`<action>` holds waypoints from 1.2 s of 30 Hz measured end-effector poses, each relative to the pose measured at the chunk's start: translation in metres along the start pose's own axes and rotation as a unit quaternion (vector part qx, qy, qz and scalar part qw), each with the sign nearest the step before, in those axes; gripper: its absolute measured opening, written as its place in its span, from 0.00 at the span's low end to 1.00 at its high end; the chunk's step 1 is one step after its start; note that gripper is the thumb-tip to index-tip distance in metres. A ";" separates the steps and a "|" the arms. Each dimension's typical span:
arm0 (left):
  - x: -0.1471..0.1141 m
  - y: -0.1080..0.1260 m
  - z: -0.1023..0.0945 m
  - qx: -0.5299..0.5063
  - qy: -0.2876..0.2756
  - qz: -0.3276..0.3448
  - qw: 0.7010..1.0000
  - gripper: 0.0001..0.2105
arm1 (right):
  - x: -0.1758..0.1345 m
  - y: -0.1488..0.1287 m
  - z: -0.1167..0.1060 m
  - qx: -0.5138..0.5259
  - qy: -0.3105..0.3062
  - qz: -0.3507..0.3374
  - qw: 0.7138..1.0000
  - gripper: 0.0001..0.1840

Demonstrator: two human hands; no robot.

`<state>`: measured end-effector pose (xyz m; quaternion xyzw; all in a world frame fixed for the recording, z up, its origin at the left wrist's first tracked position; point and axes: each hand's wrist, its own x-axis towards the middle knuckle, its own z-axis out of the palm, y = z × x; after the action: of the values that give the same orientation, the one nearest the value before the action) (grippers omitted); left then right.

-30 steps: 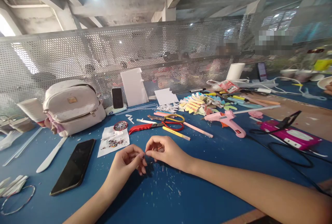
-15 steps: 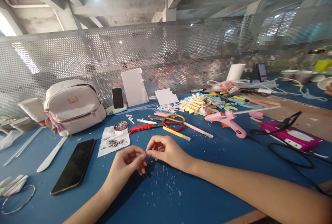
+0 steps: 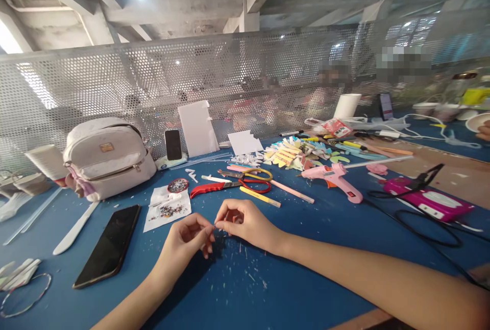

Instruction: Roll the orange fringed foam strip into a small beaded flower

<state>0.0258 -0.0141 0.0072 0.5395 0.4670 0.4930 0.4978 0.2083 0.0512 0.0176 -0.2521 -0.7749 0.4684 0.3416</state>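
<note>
My left hand (image 3: 192, 234) and my right hand (image 3: 245, 220) meet fingertip to fingertip above the blue table (image 3: 229, 294). Both are closed in a pinch, and whatever sits between the fingertips is too small to name. Small pale scraps (image 3: 250, 274) are scattered on the table below them. Just beyond my hands lie scissors with red and yellow handles (image 3: 257, 183), a red-handled tool (image 3: 209, 188) and a yellow marker (image 3: 260, 197). To the left, a white paper sheet (image 3: 156, 215) bears tiny dark and coloured bits, with a small round red-rimmed dish (image 3: 178, 185) at its top edge.
A black phone (image 3: 108, 246) and a white plastic knife (image 3: 74, 230) lie left, before a pale backpack (image 3: 109, 159). A pink glue gun (image 3: 337, 179), a magenta power strip (image 3: 426, 198) and black cables occupy the right. Coloured paper strips (image 3: 293, 152) are heaped behind. Another person's hand (image 3: 485, 131) holds a bowl.
Both hands keep almost the same pinched pose. The whole view has shifted very slightly. At the far right, the other person's hand and bowl have moved a little left.
</note>
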 end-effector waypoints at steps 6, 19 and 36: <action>0.000 -0.001 0.000 -0.003 -0.002 0.010 1.000 0.14 | 0.000 0.002 0.000 -0.003 -0.004 0.002 1.000 0.05; 0.000 -0.001 -0.002 0.000 0.001 0.022 1.000 0.13 | 0.003 0.006 -0.002 -0.013 -0.002 -0.007 1.000 0.03; 0.000 -0.004 -0.002 0.028 -0.003 0.052 0.998 0.13 | -0.132 -0.021 -0.149 -0.422 0.320 0.150 0.835 0.19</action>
<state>0.0240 -0.0135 0.0033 0.5781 0.4507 0.5031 0.4577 0.4047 0.0310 0.0465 -0.6206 -0.6976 0.0352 0.3563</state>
